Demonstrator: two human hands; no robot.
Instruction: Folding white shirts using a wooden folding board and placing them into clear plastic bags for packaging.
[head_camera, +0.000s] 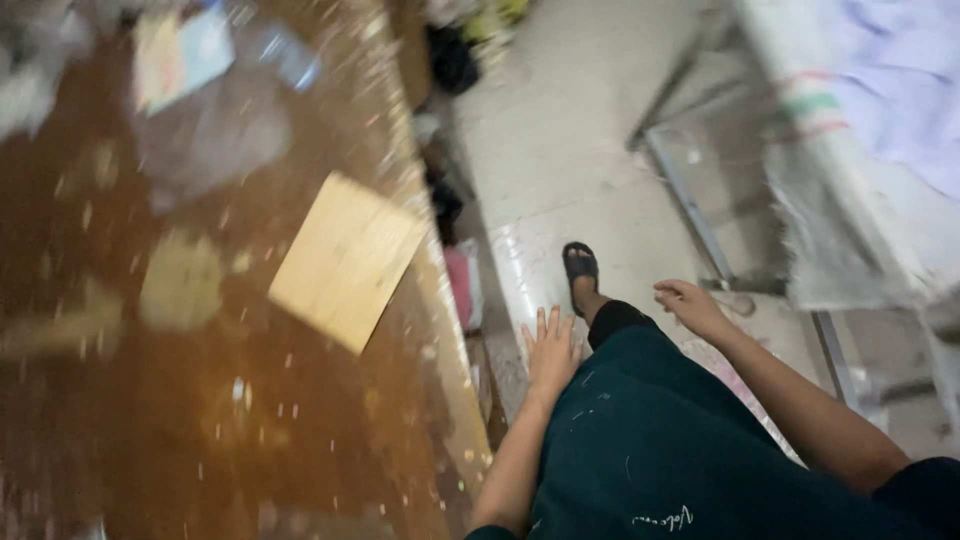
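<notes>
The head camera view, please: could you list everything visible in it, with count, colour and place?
table: one, brown, speckled, left half
board: one, pale wood, flat near the table's right edge
plastic sheet: one, clear, blurred, far end of table
card: one, yellow and blue, blurred, top left
floor: pale, centre
metal frame: one, grey, right
cloth: one, pale lilac, top right
sandal: one, dark, on the foot
trousers: dark green
left hand: open, empty, beside the knee
right hand: loosely curled, empty
</notes>
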